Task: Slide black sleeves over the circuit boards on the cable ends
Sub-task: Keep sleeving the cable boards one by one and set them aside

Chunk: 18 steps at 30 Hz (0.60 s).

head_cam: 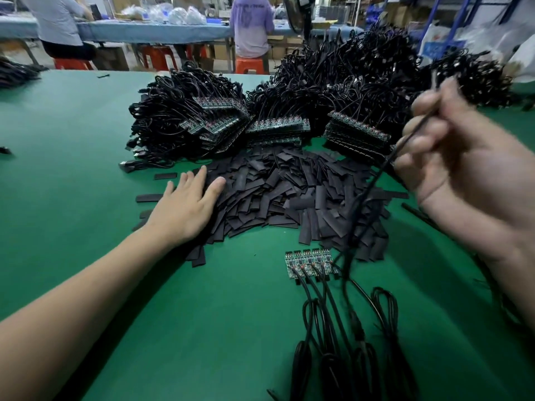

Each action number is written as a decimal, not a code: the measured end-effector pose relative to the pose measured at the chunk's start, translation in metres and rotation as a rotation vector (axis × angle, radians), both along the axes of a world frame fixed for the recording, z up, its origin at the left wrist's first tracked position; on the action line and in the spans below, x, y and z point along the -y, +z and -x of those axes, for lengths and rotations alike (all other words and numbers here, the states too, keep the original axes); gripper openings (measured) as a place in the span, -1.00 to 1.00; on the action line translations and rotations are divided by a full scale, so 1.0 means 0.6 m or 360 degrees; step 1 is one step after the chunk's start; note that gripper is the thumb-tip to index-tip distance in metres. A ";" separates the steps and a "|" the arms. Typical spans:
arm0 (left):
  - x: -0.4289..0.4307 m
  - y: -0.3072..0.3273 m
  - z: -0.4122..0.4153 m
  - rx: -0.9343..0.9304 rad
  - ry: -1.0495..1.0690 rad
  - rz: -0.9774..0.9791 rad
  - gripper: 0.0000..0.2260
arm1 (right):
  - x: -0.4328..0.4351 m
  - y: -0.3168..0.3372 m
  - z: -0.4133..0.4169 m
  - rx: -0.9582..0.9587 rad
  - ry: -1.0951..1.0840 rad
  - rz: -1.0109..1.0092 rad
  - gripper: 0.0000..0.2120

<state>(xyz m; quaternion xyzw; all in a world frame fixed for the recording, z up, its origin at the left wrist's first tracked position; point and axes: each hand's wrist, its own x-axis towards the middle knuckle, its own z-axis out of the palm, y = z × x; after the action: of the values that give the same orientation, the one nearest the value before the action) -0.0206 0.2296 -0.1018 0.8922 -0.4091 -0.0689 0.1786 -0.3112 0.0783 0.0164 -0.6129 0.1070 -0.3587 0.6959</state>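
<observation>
Resting flat with fingers straight and spread, the left hand [188,204] is lying on the 9 o'clock edge of the sleeves [289,192], a loose black heap on the green counter [202,314]. The right hand [463,157] is hovering raised at 3 o'clock of the heap, its fingers curling round a thin black cable [373,183] that is running down toward 6 o'clock. There, just beside the heap, a row of boards [311,262] is lying side by side, uncovered, their leads trailing toward the near edge. At 12 o'clock of the heap, bundles [202,117] of wire with stacked boards are sitting.
</observation>
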 end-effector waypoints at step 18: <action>-0.092 0.014 -0.159 0.0478 0.0322 -0.0157 -0.50 | -0.049 -0.112 -0.032 -0.0381 -0.0062 -0.0163 -0.73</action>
<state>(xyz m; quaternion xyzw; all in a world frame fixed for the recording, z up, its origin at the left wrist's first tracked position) 0.0748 0.2847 -0.0934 0.9367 -0.3354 0.0635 0.0775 -0.2920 0.1078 -0.0509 -0.6127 0.2194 -0.2907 0.7014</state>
